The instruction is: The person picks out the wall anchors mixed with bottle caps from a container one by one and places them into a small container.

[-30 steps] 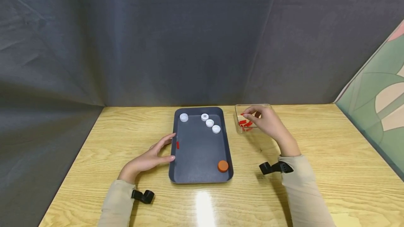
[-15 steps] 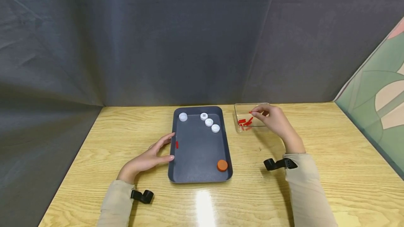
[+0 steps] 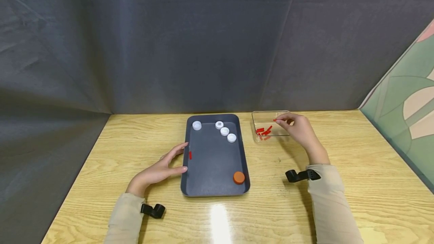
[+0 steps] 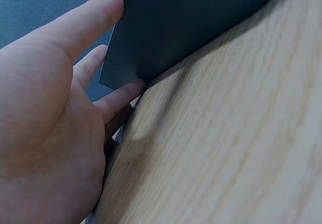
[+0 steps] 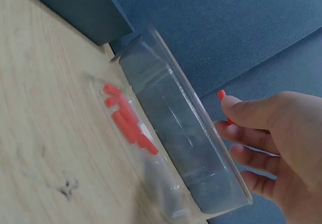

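Observation:
My left hand [image 3: 156,168] rests against the left side of a dark grey tray [image 3: 213,193], fingers spread and fairly straight. In the left wrist view, the thumb and fingertips touch the tray's wall [image 4: 186,27]. Between thumb and index finger, my right hand [image 3: 296,129] pinches a small red stick [image 5: 222,95] above a clear plastic box [image 3: 255,123]. Several more red sticks [image 5: 126,118] lie inside that box, toward its left end. Another red stick [image 3: 190,155] is in the tray, near its left wall.
Several white round caps, one a white cap [image 3: 196,125] at the back left, sit in the tray. An orange round cap [image 3: 239,177] occupies its front right corner. A grey curtain [image 3: 203,48] stands behind the wooden table [image 3: 264,206], with a patterned panel [image 3: 410,97] at right.
My right hand has moved to the right over the clear box, with the red stick pinched throughout. My left hand and the tray stay nearly where they were.

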`<state>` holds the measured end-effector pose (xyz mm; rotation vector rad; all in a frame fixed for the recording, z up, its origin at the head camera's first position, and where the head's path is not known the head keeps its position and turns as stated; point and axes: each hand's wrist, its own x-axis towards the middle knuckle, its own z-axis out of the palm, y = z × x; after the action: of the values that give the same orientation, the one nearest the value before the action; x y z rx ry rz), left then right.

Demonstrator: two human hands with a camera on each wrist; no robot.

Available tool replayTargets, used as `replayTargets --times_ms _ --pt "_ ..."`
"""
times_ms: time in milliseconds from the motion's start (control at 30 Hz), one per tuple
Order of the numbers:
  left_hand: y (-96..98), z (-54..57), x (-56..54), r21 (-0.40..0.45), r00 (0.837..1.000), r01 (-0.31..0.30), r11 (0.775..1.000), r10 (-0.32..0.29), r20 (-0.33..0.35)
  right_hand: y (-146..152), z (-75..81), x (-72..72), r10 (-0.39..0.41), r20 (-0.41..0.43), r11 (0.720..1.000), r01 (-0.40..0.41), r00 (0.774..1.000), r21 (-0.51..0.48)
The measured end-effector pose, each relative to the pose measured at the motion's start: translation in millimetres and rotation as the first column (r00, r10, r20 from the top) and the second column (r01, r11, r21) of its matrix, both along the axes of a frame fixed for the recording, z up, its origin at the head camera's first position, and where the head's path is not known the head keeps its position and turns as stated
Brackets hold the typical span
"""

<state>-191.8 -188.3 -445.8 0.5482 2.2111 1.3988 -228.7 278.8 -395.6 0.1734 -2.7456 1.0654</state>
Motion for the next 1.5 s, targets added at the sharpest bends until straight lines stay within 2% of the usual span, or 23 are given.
replayTargets --times_ms 200,433,867,1200,1500 --pt "0.4 -0.6 -1.1 -0.001 1.0 0.0 1.0 0.0 0.002 3.6 -1.5 -1.7 -0.002 -0.114 0.994 0.014 0.993 0.105" --pt "1.4 -0.3 -2.3 -0.006 1.0 -0.001 1.0 0.001 0.003 8.2 -3.4 -3.5 -0.001 -0.105 0.989 0.017 0.994 0.149" --pt "2.0 0.0 -1.5 0.016 1.0 -0.003 1.0 0.003 0.008 8.8 -1.6 -1.4 -0.014 -0.045 0.987 0.021 0.999 0.158" --pt "0.6 -1.3 -0.3 0.014 1.0 -0.001 1.0 0.0 0.011 1.9 2.8 -0.2 0.008 -0.109 0.987 0.01 0.994 0.163" --pt "0.5 0.5 0.2 0.003 1.0 -0.008 1.0 0.008 0.018 -10.5 15.5 5.4 0.042 -0.14 0.994 -0.027 0.989 0.11"
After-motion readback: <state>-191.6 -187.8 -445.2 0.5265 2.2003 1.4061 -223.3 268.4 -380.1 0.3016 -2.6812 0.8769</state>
